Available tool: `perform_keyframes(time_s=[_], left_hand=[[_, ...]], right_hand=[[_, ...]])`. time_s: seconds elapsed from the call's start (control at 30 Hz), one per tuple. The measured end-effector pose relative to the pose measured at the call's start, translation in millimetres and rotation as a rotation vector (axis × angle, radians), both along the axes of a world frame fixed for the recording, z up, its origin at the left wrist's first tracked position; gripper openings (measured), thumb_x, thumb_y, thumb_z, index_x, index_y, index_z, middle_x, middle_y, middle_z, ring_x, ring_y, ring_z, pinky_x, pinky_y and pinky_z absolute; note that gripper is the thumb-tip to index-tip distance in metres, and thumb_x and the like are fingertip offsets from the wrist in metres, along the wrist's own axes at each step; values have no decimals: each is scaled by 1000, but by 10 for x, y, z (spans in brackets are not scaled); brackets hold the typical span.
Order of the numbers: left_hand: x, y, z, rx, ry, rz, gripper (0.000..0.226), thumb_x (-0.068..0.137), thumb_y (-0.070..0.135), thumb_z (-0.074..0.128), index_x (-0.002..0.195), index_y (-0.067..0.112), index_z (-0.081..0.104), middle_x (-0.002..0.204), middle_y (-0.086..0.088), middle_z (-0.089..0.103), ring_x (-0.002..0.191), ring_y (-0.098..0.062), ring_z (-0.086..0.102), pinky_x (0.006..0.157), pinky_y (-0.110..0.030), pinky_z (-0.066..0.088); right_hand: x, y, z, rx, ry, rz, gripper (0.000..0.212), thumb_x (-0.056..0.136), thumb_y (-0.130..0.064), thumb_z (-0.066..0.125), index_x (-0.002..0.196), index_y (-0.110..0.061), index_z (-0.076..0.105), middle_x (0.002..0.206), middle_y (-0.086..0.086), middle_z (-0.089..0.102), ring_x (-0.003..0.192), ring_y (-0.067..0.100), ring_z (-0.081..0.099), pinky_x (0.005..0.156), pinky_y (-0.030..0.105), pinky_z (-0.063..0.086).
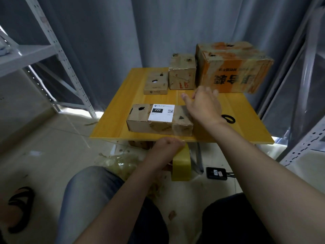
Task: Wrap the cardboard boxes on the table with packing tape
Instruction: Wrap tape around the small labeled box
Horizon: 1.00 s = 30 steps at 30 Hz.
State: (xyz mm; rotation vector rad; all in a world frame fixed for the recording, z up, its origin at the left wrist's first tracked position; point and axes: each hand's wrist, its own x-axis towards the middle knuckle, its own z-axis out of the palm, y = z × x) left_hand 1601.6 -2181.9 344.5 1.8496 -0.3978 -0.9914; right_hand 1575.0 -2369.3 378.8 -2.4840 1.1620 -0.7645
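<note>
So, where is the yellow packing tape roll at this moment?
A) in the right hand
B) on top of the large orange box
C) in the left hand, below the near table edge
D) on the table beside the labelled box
C: the left hand grips the yellow packing tape roll below the table edge; the right hand is open above the table.

We see a desk (121,103) of yellow wood-grain board, smooth with a soft sheen. The near box (139,125) is matt brown cardboard, scuffed and torn, with glossy clear film over its right end and a smooth white paper label (161,114) on top. The large far box (233,74) is worn cardboard under shiny tape strips. The tape roll (181,166) looks like smooth yellowish plastic. The left rack (59,50) is grey painted metal, and the curtain (109,41) is matt grey cloth.
</note>
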Motion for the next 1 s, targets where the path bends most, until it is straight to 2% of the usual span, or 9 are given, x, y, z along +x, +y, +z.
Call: perform_keyframes(time_s=[0.1,0.2,0.3,0.37,0.57,0.7,0.8,0.9,1.0], left_hand=[[-70,0,33,-16,7,3,21,94,45,72,105,28,69,108,-5,66,94,-27,67,69,-34,55],[-135,6,74,-32,21,16,21,97,41,70,111,26,66,107,-6,68,89,-23,67,61,-30,51],[-208,37,134,-61,-4,-2,14,101,33,65,101,19,67,94,-4,69,78,-17,68,58,-26,57],[-256,45,165,-56,4,-35,22,102,30,63,117,14,68,101,-11,69,84,-23,69,69,-33,61],[-265,111,129,26,-10,-97,43,103,26,61,140,9,48,120,-23,69,101,-37,75,90,-54,62],[47,208,143,190,-837,-136,39,89,32,69,123,26,50,105,-1,68,100,-27,69,81,-43,60],[418,198,233,76,-1394,-159,57,78,29,78,129,30,54,130,4,56,125,-24,49,96,-43,51],[690,144,203,210,-1452,-411,94,70,42,88,150,31,40,158,4,36,150,-29,24,122,-55,25],[707,100,-20,339,-1491,-434,108,68,43,92,157,35,32,166,8,29,153,-22,25,124,-53,20]], right_hand=[[-215,119,150,183,146,7,55,96,-70,50,80,-18,58,91,6,68,78,29,61,54,32,35],[-485,313,264,578,384,116,65,91,-77,52,78,-14,62,71,7,75,53,24,68,47,24,47],[-698,488,133,889,508,227,78,88,-80,54,94,-5,72,74,12,78,62,28,74,56,37,64],[-783,557,-45,990,390,254,75,88,-76,60,105,-4,69,85,14,78,75,32,74,72,46,66],[-794,625,-362,1028,139,191,51,89,-52,75,111,-7,66,80,10,70,65,25,65,74,39,56],[-812,622,-369,1041,136,195,48,93,-50,73,117,-10,62,93,12,73,71,27,70,79,41,60],[-833,649,-356,1077,121,220,48,94,-48,72,117,-8,62,102,17,73,82,33,70,89,54,60],[-833,713,-356,1111,110,235,44,94,-46,73,113,-9,62,99,20,73,80,34,69,88,56,60],[-829,779,-419,1168,101,226,40,93,-47,74,113,-15,61,96,15,73,74,30,71,77,47,64]])
